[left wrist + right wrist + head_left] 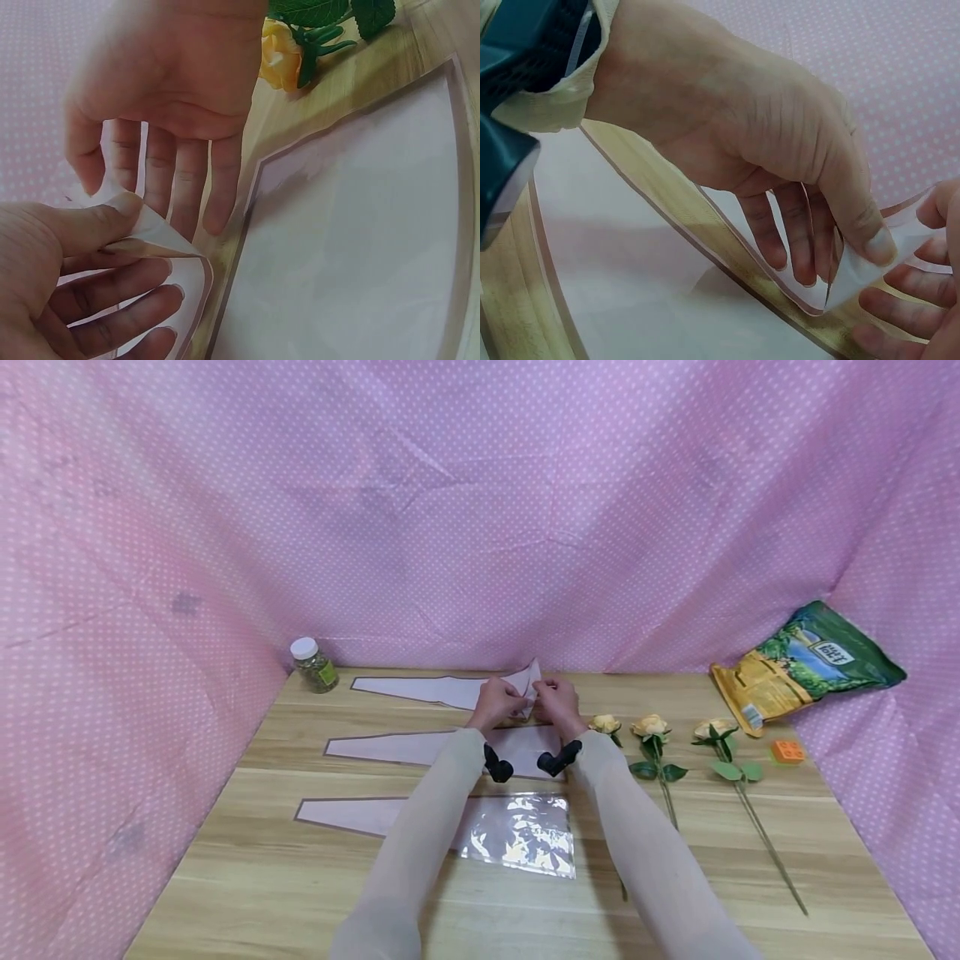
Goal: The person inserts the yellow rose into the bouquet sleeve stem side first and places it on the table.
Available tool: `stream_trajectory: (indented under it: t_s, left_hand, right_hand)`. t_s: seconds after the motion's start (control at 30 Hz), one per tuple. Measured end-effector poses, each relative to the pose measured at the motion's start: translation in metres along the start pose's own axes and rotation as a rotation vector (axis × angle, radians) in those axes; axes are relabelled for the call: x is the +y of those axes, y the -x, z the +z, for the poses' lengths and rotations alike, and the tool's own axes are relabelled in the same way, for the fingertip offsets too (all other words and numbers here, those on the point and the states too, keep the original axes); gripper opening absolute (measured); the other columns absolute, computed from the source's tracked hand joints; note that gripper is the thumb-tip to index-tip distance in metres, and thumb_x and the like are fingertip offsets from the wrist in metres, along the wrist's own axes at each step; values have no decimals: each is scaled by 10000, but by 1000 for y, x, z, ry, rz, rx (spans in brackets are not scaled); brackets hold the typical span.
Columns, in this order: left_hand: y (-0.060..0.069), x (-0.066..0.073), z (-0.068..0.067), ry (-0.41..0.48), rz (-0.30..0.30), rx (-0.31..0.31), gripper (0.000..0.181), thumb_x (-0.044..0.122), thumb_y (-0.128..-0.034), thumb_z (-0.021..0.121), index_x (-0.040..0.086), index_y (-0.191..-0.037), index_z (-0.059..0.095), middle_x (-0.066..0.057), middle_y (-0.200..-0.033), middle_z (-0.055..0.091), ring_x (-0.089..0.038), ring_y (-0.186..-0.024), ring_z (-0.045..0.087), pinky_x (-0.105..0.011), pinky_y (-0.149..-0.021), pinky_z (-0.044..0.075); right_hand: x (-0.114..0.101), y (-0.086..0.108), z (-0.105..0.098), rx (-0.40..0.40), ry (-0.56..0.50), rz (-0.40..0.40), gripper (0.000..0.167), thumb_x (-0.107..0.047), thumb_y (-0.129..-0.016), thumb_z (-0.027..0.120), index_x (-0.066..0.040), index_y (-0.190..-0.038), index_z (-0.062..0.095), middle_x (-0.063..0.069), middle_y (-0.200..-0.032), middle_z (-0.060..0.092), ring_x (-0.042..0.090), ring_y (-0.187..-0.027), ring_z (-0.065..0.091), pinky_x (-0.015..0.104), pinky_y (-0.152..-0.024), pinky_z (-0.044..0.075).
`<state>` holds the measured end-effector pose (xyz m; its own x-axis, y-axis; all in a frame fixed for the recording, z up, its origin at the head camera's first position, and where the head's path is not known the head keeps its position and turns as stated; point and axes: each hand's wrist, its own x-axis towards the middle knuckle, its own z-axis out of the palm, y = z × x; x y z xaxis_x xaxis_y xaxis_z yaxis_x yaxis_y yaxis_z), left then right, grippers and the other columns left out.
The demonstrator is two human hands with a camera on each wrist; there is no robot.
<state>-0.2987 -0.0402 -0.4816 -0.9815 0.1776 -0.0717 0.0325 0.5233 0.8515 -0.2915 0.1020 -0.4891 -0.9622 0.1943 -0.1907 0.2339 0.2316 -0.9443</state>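
Three tapered flower sleeves with brown borders lie in rows on the wooden table. At the far sleeve [412, 688], my left hand [497, 700] pinches the raised wide end between thumb and fingers. Opposite it, my right hand [559, 702] holds the same lifted edge at its thumb tip, other fingers extended. In the left wrist view a corner of the sleeve [161, 236] is folded up between the hands. Below them is the middle sleeve [382, 747], partly under the forearms. The near sleeve [348, 814] has a shiny clear wide end.
Three yellow artificial roses [649, 727] with long stems lie on the right. Beyond them are an orange toy block [787, 752] and a green and yellow bag [810, 660]. A white-capped jar [315, 667] stands at the back left. Pink dotted cloth [480, 527] encloses the table [247, 877].
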Motion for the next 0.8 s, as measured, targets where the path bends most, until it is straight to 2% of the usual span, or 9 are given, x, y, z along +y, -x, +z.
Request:
stream_trajectory:
  t_s: [0.13, 0.23, 0.3, 0.47, 0.63, 0.8]
  left_hand:
    - [1, -1, 2, 27, -18, 16, 222, 173, -906, 729, -43, -877, 771, -156, -834, 741, -113, -592, 630, -171, -519, 455]
    - [1, -2, 3, 65, -52, 32, 271, 226, -931, 705, -35, -903, 774, -98, -786, 697, -98, -588, 593, -178, -518, 478]
    - [0, -2, 3, 81, -78, 51, 283, 256, -938, 695, -11, -899, 782, -35, -725, 651, -98, -576, 570, -178, -500, 459]
    - [0, -2, 4, 127, -107, 97, 276, 228, -936, 670, -8, -826, 764, 12, -534, 565, -119, -516, 526, -189, -459, 380]
    - [2, -1, 6, 177, -146, 141, 235, 184, -912, 638, -15, -884, 761, 29, -536, 559, -105, -522, 538, -196, -474, 383]
    - [2, -1, 6, 203, -163, 167, 230, 162, -879, 604, -18, -843, 742, 33, -591, 591, -92, -564, 558, -206, -516, 425]
  right_hand:
    - [1, -1, -1, 30, 47, -20, 336, -264, -948, 576, -16, -1150, 680, 153, -1156, 666, 194, -961, 594, 189, -688, 434]
    - [2, -2, -2, 14, 23, 2, 327, -235, -955, 563, -9, -1166, 670, 163, -1184, 649, 224, -995, 600, 211, -697, 460]
    - [3, -2, -3, 4, 11, 22, 323, -224, -961, 555, -11, -1179, 662, 158, -1182, 643, 217, -973, 606, 215, -682, 489]
    - [4, -2, -3, 1, -1, 46, 289, -188, -952, 559, -18, -1161, 664, 126, -1120, 638, 157, -843, 603, 212, -615, 519]
    - [5, -2, -4, 1, -29, 60, 229, -132, -918, 569, -17, -1085, 676, 73, -989, 617, 118, -716, 600, 212, -581, 522]
    - [5, 0, -6, 7, -47, 64, 202, -106, -901, 589, -6, -1055, 671, 49, -900, 608, 150, -714, 637, 242, -593, 549]
